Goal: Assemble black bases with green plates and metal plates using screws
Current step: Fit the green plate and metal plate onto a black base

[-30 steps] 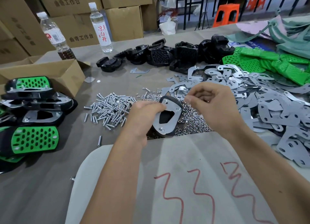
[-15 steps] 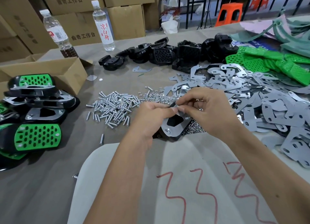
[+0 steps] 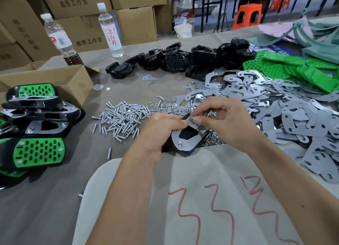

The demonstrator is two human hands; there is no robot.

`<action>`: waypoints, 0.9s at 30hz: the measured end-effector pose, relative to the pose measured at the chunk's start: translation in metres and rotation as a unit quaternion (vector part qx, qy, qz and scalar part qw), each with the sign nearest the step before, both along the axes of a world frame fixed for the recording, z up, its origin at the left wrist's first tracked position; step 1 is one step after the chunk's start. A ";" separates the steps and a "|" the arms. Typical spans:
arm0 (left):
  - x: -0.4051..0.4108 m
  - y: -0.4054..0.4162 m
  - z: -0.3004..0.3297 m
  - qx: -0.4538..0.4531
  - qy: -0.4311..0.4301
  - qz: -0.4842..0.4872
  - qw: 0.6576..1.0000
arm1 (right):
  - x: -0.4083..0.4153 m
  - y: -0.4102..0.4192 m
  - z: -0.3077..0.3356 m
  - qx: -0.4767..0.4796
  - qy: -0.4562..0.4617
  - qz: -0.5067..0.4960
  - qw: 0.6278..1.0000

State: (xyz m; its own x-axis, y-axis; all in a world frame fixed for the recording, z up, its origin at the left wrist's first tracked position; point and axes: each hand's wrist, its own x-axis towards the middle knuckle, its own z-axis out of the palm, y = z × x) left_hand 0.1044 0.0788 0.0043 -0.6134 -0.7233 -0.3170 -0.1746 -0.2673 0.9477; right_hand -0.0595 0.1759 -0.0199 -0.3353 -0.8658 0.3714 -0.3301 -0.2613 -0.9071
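So the piece being worked on sits near the middle of the table, right at the far edge of a pale sheet with red scribbles. It's a black base with a metal plate on top, tilted up on the left side, with a screw end poking through near its close corner. The left hand is curled around its left edge, holding it. The right hand is pinching something tiny at the plate's far end, thumb and forefinger tight together; looks like a nut, but it's too small to be sure. A few more small shiny bits sit in the curled fingers.

Just behind and under the hands there's a pile of nuts, and left of that a heap of screws. To the right, a big spread of loose metal plates. Far right are green plates, and far centre a bunch of black bases. Finished pieces are stacked at the left edge, next to an open cardboard box. Two bottles stand at the far left.
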 end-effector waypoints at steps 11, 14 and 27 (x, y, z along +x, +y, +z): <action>0.001 -0.003 -0.002 0.023 0.002 -0.016 1.000 | 0.000 -0.002 -0.006 0.002 0.006 -0.026 1.000; 0.001 -0.004 -0.003 0.025 -0.003 -0.008 1.000 | -0.002 -0.001 -0.005 0.010 0.011 -0.009 1.000; 0.001 -0.004 -0.004 0.028 -0.004 -0.017 0.999 | 0.006 -0.004 -0.007 -0.041 0.042 -0.061 0.996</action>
State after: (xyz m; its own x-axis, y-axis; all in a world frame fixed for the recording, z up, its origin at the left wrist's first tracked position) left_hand 0.1056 0.0747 0.0002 -0.6347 -0.6831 -0.3612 -0.1926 -0.3128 0.9301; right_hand -0.0538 0.1719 -0.0273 -0.4009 -0.7861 0.4704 -0.4382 -0.2864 -0.8520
